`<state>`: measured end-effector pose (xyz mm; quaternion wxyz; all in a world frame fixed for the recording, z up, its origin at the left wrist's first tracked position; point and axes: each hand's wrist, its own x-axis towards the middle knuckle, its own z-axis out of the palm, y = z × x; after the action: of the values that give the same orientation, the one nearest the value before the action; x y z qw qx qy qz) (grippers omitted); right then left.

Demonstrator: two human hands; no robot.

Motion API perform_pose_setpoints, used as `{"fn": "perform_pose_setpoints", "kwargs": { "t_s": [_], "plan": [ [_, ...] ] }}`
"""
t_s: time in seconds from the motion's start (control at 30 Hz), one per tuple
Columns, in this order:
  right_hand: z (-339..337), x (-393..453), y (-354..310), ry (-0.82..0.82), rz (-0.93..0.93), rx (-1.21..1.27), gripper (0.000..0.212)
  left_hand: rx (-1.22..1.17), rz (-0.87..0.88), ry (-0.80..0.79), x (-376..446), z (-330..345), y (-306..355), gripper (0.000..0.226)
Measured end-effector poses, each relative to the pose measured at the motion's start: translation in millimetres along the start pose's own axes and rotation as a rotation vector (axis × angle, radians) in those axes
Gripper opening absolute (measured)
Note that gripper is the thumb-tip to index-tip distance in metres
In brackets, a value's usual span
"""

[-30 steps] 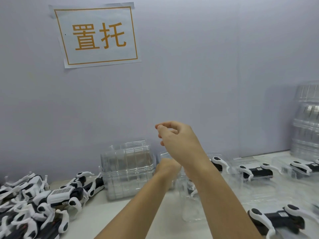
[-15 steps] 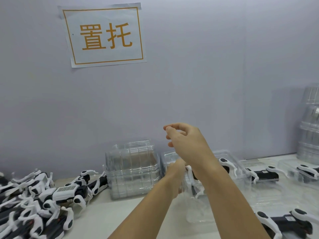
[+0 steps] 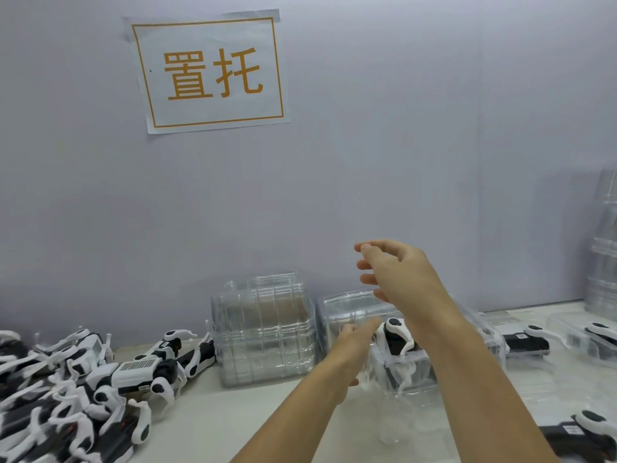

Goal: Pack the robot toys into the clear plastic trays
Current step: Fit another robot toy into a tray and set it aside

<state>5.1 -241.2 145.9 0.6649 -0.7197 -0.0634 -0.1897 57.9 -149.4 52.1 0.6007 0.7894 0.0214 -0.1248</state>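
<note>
Leftmost, a heap of black-and-white robot toys (image 3: 83, 389) lies on the pale surface (image 3: 213, 426). Beside it stands a stack of clear trays (image 3: 263, 332) against the wall, under a paper sign (image 3: 210, 71). Next, the left hand (image 3: 354, 345) reaches with straight fingers to a tilted clear tray (image 3: 397, 362) holding one toy (image 3: 395, 335); a firm grip cannot be told. Above it the right hand (image 3: 400, 275) hovers, fingers loosely curled, holding nothing. Further right, more toys in trays (image 3: 524, 342) lie on the surface.
</note>
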Motion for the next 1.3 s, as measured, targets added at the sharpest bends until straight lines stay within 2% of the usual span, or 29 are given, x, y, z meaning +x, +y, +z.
{"fn": "perform_pose_setpoints", "kwargs": {
  "t_s": [0.1, 0.2, 0.33, 0.4, 0.47, 0.6, 0.7, 0.73, 0.8, 0.83, 0.9, 1.07, 1.3],
  "plan": [
    [1, 2, 3, 0.002, 0.018, -0.02, 0.016, -0.044, -0.025, -0.007, 3, 4, 0, 0.085],
    [-1, 6, 12, 0.015, 0.049, -0.111, 0.017, -0.092, -0.007, -0.009, 6, 9, -1, 0.085],
    [-7, 8, 31, -0.015, 0.113, -0.339, 0.021, -0.179, 0.067, 0.041, 3, 10, -4, 0.073],
    [-9, 9, 38, -0.069, 0.149, -0.448, 0.025, -0.159, 0.126, 0.16, 3, 5, -8, 0.052],
    [-9, 8, 41, -0.099, 0.165, -0.517, 0.028, -0.054, 0.246, 0.381, 5, -7, -13, 0.025],
    [-5, 6, 41, -0.087, 0.137, -0.564, 0.031, 0.341, 0.523, 0.697, 12, -51, -14, 0.005],
    [-3, 4, 39, -0.076, 0.121, -0.577, 0.032, 0.703, 0.639, 0.856, 19, -97, -2, 0.027],
    [-2, 4, 39, -0.074, 0.121, -0.582, 0.032, 0.806, 0.611, 0.827, 22, -113, 3, 0.036],
    [0, 2, 37, -0.067, 0.119, -0.59, 0.032, 0.962, 0.476, 0.64, 25, -140, 12, 0.046],
    [0, 1, 37, -0.064, 0.118, -0.591, 0.032, 1.032, 0.413, 0.538, 25, -150, 16, 0.042],
    [1, 0, 35, -0.061, 0.115, -0.595, 0.032, 1.113, 0.361, 0.43, 25, -163, 21, 0.023],
    [4, -2, 35, -0.052, 0.119, -0.579, 0.031, 0.987, 0.398, 0.311, 33, -173, 38, 0.023],
    [10, -1, 37, -0.073, 0.114, -0.57, 0.03, 0.927, 0.474, 0.338, 33, -185, 43, 0.011]
  ]
}}
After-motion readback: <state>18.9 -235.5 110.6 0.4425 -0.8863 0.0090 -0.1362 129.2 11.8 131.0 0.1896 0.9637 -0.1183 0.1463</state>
